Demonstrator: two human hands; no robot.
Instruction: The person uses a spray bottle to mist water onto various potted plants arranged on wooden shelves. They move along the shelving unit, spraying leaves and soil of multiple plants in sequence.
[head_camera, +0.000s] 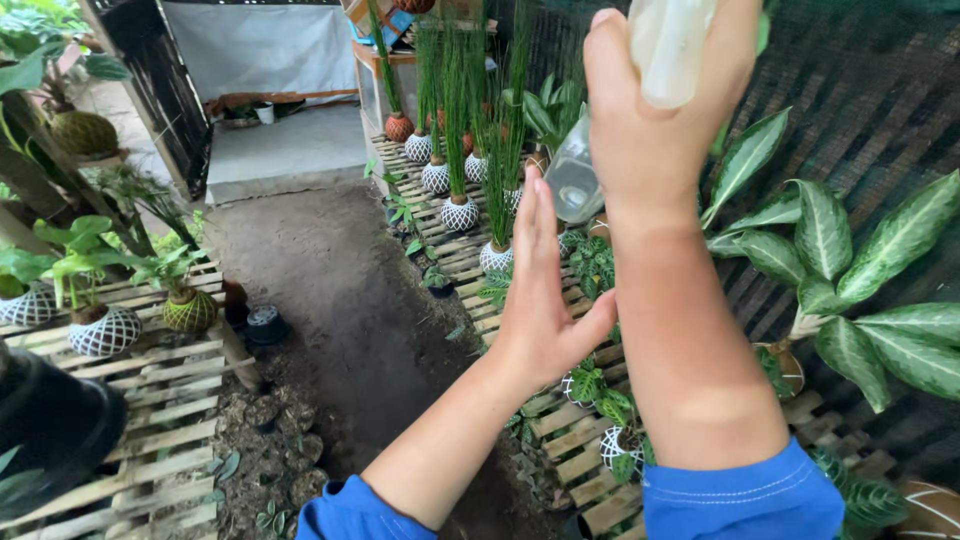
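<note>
My right hand (650, 120) is raised high at the top right, closed around a translucent spray bottle (585, 175) whose clear body hangs below my fingers. My left hand (540, 290) is held out flat with fingers together and straight, holding nothing, just left of my right forearm. Both arms wear blue sleeves. Below and beyond the hands, small leafy plants in net-wrapped ball pots (590, 385) sit on a bamboo slat bench (580, 460).
Tall thin green stalks in white-netted balls (458, 212) line the bench further back. A large plant with white-veined leaves (850, 270) stands at right. A dirt path (340, 300) runs down the middle. Another slatted bench (160, 400) with potted plants is at left.
</note>
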